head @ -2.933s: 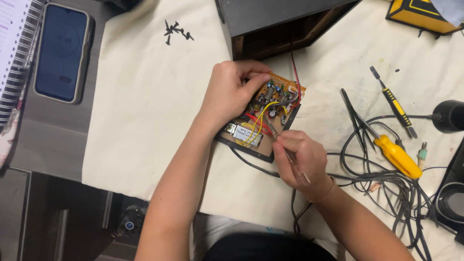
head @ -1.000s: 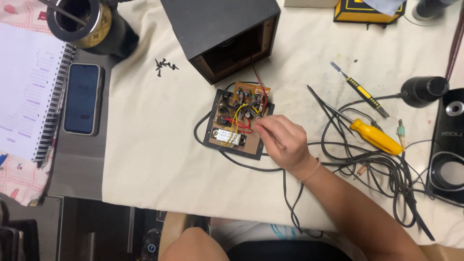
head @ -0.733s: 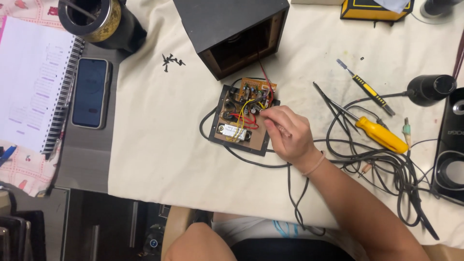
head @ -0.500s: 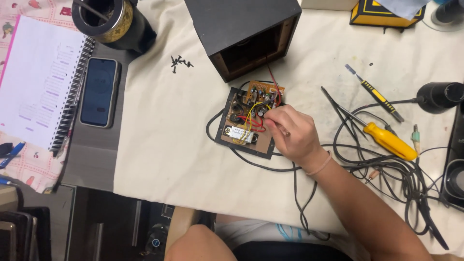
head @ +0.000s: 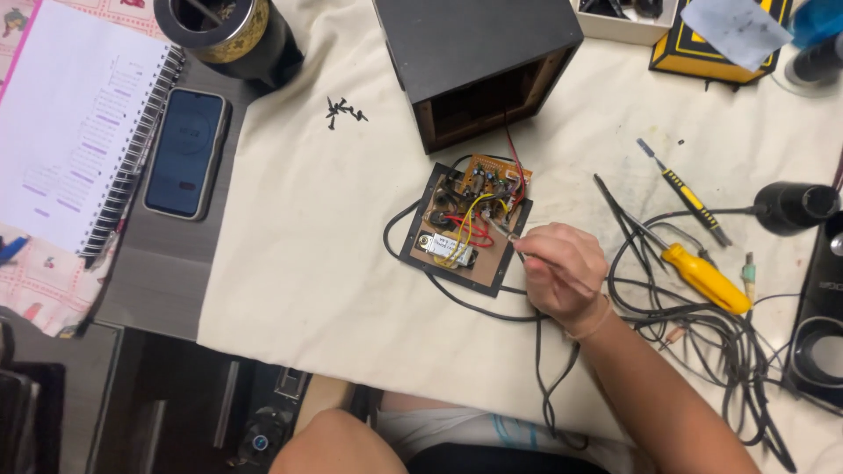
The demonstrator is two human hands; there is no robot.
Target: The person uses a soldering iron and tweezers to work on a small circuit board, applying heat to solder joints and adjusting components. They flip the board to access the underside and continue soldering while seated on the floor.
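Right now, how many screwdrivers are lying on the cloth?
2: a thick yellow-handled screwdriver right of the right hand, and a slim black-and-yellow screwdriver above it. Others may hide among the tangled cables.

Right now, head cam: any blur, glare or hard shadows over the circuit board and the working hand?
Head view: lighting is even and soft, no hard shadows on the cloth. The circuit board is fairly sharp, its wires distinct. The right hand is slightly soft, and the thin tool it holds is hard to resolve. Mild reflection on the phone screen. The left hand is out of frame.
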